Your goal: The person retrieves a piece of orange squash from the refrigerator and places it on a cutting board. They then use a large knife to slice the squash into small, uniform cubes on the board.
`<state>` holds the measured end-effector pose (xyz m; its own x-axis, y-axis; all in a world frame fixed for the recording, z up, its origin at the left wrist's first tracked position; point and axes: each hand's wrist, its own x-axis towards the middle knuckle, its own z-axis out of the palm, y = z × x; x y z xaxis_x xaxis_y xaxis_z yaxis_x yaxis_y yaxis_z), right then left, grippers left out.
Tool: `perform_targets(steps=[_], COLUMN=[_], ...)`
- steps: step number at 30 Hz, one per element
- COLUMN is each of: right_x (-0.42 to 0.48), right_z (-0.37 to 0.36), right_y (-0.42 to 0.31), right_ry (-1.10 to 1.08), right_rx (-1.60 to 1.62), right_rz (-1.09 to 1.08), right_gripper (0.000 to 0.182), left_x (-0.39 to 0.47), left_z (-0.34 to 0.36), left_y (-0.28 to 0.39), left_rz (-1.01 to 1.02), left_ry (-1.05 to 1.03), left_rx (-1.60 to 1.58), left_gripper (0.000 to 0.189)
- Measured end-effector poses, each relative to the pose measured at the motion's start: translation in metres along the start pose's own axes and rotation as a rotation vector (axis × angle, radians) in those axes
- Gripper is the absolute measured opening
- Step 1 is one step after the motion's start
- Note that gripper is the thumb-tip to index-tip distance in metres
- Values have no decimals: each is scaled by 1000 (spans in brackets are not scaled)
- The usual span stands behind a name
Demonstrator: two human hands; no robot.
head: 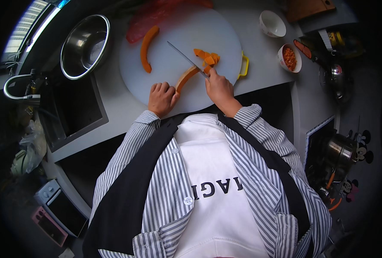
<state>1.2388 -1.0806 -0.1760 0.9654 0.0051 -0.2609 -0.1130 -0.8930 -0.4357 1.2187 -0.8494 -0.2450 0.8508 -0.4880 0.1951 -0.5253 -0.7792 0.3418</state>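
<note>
On a round white cutting board [175,58], my left hand [162,99] grips the near end of a curved orange pumpkin wedge [187,78]. My right hand [220,90] is closed around the handle of a kitchen knife [185,56], whose blade crosses the wedge's far end and points to the upper left. The handle itself is hidden in the fist. Just beyond the blade lie several cut pumpkin chunks [207,57] in a small heap. A second pumpkin wedge [148,49] rests apart on the board's left side.
A red plastic bag [139,27] lies at the board's far edge. Left stands a steel bowl [66,51] beside the sink [76,103]. To the right are an empty white bowl [272,24] and a bowl of chopped orange food [289,59]. The board has a yellow handle [245,65].
</note>
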Motion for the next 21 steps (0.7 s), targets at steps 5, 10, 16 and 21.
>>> perform_targets(steps=[5,10,16,21], right_x=[1,1,5,7], right_z=[2,2,0,-5], right_y=[2,2,2,-2], right_ry=[-1,4,-6,-33], right_rx=[3,37,38,1], right_rz=[5,15,26,28], right_gripper=[21,21,22,23], left_x=[1,1,-1,-1], left_z=[-2,-1,1,1], left_y=[2,1,0,1], left_rz=[-10,-10,-36,-36], left_ry=[-10,-14,-35,-34], left_rx=[7,14,-10,-6], left_gripper=[25,25,24,24])
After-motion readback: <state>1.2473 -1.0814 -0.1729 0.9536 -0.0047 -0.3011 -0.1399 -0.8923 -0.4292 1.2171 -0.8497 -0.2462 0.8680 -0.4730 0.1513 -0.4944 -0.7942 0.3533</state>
